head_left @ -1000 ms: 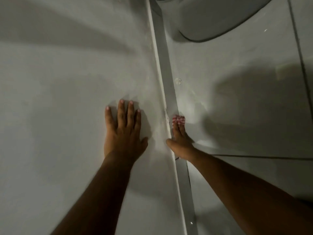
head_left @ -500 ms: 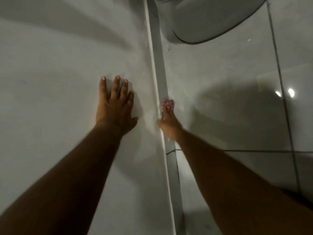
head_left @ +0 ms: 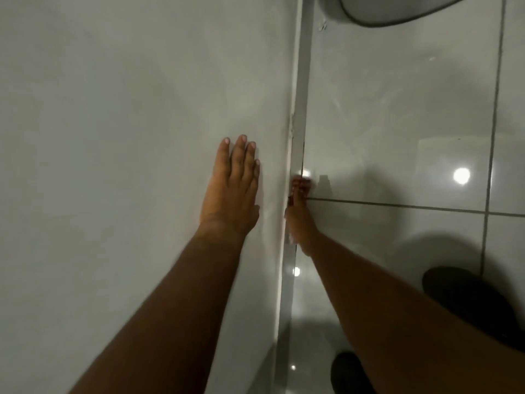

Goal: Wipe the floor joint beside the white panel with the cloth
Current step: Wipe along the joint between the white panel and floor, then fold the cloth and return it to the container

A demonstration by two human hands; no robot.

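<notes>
- While the left hand lies flat, fingers spread, on the one white panel, the right hand sits right beside the panel's edge.
- One pinkish cloth, pinched under the right fingertips, is pressed into the floor joint.
- Two dark shoes, further right of the panel.

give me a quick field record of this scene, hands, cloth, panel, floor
left hand: flat, fingers spread, on the white panel
right hand: down in the floor joint beside the panel
cloth: barely visible, reddish, at the right fingertips
floor: glossy grey tiles, light reflections
other: dark rounded object at top edge
</notes>
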